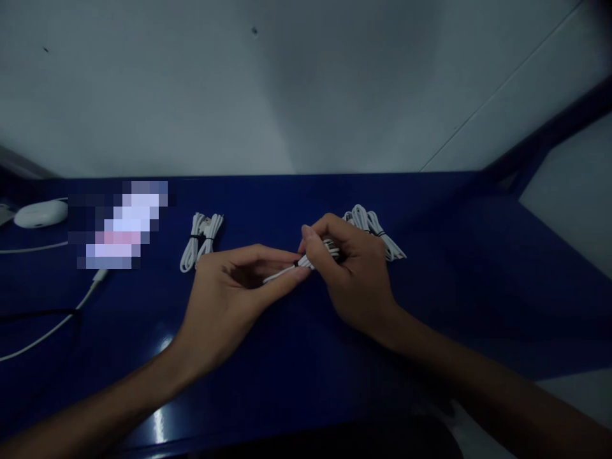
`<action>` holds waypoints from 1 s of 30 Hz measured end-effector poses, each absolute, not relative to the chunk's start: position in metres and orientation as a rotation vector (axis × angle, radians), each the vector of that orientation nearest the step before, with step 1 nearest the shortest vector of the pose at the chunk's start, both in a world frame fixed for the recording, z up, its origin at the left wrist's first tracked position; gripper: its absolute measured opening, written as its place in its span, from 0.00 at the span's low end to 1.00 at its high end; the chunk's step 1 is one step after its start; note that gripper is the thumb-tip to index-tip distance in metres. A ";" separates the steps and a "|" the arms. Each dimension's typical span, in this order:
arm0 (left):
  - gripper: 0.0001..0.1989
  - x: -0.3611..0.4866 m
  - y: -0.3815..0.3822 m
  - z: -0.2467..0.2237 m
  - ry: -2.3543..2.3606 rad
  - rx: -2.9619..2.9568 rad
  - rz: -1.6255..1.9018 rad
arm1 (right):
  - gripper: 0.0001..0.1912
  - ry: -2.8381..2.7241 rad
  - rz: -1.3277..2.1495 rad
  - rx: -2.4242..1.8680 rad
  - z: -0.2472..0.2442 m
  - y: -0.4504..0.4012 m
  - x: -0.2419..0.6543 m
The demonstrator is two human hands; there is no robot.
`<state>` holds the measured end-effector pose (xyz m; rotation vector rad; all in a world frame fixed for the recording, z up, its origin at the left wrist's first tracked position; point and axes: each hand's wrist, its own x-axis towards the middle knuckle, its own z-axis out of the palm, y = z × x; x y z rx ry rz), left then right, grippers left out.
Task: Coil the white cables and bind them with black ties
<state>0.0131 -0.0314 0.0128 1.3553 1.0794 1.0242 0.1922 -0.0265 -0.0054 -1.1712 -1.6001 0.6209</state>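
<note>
Left hand: your left hand point(234, 290) is closed on the white cable bundle point(313, 255), thumb and fingers pinching it.
Right hand: your right hand point(356, 274) grips the bundle's other end.
Bundle: between your hands, above the table.
Surface: glossy blue table point(268, 376); cable coils point(203, 242) left, more point(368, 229) behind your right hand.
Room: dim, grey wall point(191, 95) behind.

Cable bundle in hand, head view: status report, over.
Left hand and right hand both gripping the white cable bundle. Black tie around it. Other bundles lie beyond; nothing seen blocking the hands.
</note>
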 end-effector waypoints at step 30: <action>0.13 0.006 -0.025 0.018 1.032 1.385 0.944 | 0.11 -1.206 1.604 -0.878 -0.002 -0.014 0.205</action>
